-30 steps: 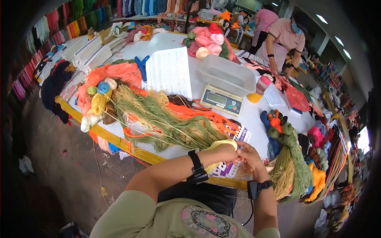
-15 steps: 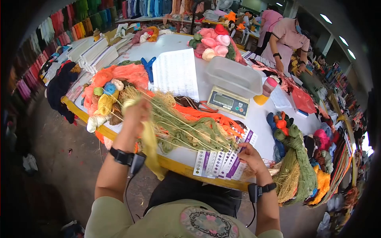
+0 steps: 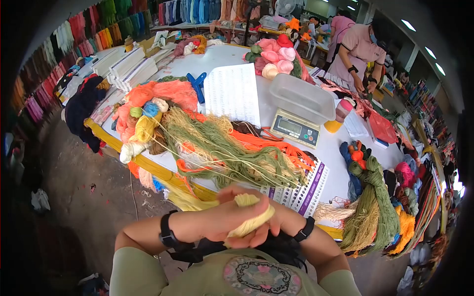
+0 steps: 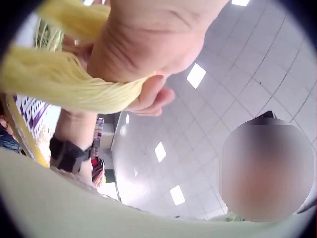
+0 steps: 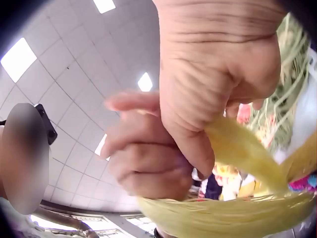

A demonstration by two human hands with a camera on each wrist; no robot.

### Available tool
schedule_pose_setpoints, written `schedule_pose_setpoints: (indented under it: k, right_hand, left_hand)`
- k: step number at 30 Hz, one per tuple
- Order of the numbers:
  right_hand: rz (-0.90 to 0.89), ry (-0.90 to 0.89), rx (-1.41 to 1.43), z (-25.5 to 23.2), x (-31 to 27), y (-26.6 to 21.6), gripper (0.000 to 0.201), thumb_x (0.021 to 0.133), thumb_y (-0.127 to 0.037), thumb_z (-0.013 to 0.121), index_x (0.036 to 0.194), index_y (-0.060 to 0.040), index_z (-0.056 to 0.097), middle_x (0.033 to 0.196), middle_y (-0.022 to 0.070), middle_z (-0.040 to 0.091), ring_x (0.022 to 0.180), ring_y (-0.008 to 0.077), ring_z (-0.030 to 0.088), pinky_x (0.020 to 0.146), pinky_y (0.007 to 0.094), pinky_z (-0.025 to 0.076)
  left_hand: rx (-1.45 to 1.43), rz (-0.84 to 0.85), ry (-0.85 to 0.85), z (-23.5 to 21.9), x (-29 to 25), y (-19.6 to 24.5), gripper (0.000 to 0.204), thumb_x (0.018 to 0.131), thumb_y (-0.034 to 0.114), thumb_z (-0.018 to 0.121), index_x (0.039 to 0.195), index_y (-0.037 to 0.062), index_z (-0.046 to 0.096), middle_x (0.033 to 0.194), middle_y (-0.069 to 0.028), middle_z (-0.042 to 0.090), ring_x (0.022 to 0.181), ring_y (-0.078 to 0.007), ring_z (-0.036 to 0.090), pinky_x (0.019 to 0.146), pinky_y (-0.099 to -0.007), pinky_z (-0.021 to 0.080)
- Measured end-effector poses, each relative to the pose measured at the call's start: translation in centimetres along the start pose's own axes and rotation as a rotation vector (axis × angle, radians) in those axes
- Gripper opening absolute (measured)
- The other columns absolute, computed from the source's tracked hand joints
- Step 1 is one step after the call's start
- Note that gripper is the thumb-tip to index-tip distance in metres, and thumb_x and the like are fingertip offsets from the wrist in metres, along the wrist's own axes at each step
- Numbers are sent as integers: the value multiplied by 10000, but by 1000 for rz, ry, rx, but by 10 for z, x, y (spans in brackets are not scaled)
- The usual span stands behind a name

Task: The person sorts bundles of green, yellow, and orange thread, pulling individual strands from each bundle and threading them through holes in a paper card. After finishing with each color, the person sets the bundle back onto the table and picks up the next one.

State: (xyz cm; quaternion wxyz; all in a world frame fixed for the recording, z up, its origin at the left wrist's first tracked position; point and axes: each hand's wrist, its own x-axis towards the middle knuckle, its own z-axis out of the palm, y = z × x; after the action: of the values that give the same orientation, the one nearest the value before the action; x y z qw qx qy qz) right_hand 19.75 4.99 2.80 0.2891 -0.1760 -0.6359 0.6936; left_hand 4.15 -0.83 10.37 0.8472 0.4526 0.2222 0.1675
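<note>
Both hands come together in front of the body, close by the table's front edge, around a pale yellow skein of yarn (image 3: 254,222). My left hand (image 3: 210,219) grips it with the thumb on top and the fingers beneath; in the left wrist view its yarn (image 4: 69,87) hangs in a broad loop. Against it, my right hand (image 3: 284,219) is partly hidden; the right wrist view shows its thumb (image 5: 195,148) pressed down beside the yellow strands (image 5: 242,144). A loose tail (image 3: 190,197) of the skein trails leftward along the table edge.
Green and orange yarn hanks (image 3: 227,148) cover the table ahead, beside punched shade cards (image 3: 311,192). Behind them stand a digital scale (image 3: 296,129) with a plastic tub (image 3: 301,96) and a printed sheet (image 3: 232,93). Green hanks (image 3: 373,197) hang over the edge at right.
The left hand swung out left with the yellow skein, away from the right hand at the cards. Now both hands have met again around it, nearer the body.
</note>
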Motion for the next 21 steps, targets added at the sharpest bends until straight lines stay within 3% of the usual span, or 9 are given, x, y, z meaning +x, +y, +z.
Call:
schedule_pose_setpoints:
  k: [3, 5, 8, 10, 11, 13, 15, 17, 21]
  right_hand:
    - [166, -210, -340, -9, -2, -3, 392, 787, -76, 682, 1160, -51, 564, 1096, 67, 615, 1019, 171, 589, 882, 309, 469]
    - [-84, 291, -32, -9, -5, -30, 257, 778, -37, 681, 1020, -47, 597, 971, 38, 631, 927, 117, 593, 794, 275, 479]
    - [-270, 307, -394, 2, -3, -75, 203, 793, 43, 630, 981, -26, 595, 915, 24, 636, 851, 114, 604, 753, 238, 476]
    - [-236, 265, -495, 5, 4, -70, 234, 778, 56, 641, 993, -22, 592, 927, 34, 635, 853, 119, 605, 754, 241, 478]
    - [-193, 222, -596, 7, 10, -64, 265, 763, 69, 652, 1004, -19, 589, 939, 45, 634, 854, 125, 607, 756, 245, 480]
    - [-196, 248, -564, 6, 13, -40, 217, 770, -20, 677, 976, -43, 611, 833, 78, 649, 790, 159, 638, 717, 274, 495]
    - [-53, 138, -492, 6, 6, -20, 215, 784, -48, 677, 988, -36, 613, 881, 78, 651, 795, 168, 641, 707, 286, 500]
    - [-311, 110, -569, 2, 1, 12, 198, 824, -106, 674, 996, -31, 612, 905, 76, 637, 774, 149, 632, 680, 297, 504]
    - [187, 57, -31, 2, -19, -20, 226, 891, -221, 652, 998, -27, 607, 852, 75, 599, 727, 87, 576, 616, 312, 490]
  left_hand:
    - [305, 10, -63, -10, -29, 3, 818, 846, 768, 298, 1013, 24, 592, 688, -55, 587, 417, -66, 461, 357, -195, 327]
    - [137, 77, -57, -43, -32, -22, 765, 904, 712, 230, 986, 50, 605, 606, -7, 530, 465, -82, 484, 423, -215, 397]
    - [-61, 41, 394, -47, -20, -42, 640, 948, 619, 337, 1008, 41, 605, 647, -22, 553, 520, -107, 518, 488, -250, 442]
    - [464, -443, 137, -48, -13, -33, 515, 912, 448, 588, 1215, 34, 543, 842, -97, 658, 648, -117, 591, 568, -246, 490]
    - [470, -444, 138, -40, -11, -26, 515, 912, 448, 588, 1215, 34, 543, 842, -97, 658, 648, -117, 591, 568, -246, 490]
    - [781, 224, -74, -7, -19, 4, 577, 885, 256, 659, 1383, 97, 416, 946, -95, 675, 775, -138, 638, 660, -268, 513]
    - [872, -40, 19, 8, -22, 38, 745, 839, 268, 707, 1460, 167, 309, 1180, -141, 610, 974, -199, 632, 737, -315, 520]
    - [1466, 871, 238, -1, -15, 38, 756, 814, 286, 703, 1457, 166, 323, 1400, -177, 431, 1115, -239, 570, 781, -364, 515]
    - [2098, 348, 741, -31, -28, 44, 691, 799, 287, 669, 1418, 156, 391, 1459, -209, 325, 1120, -268, 552, 797, -355, 510]
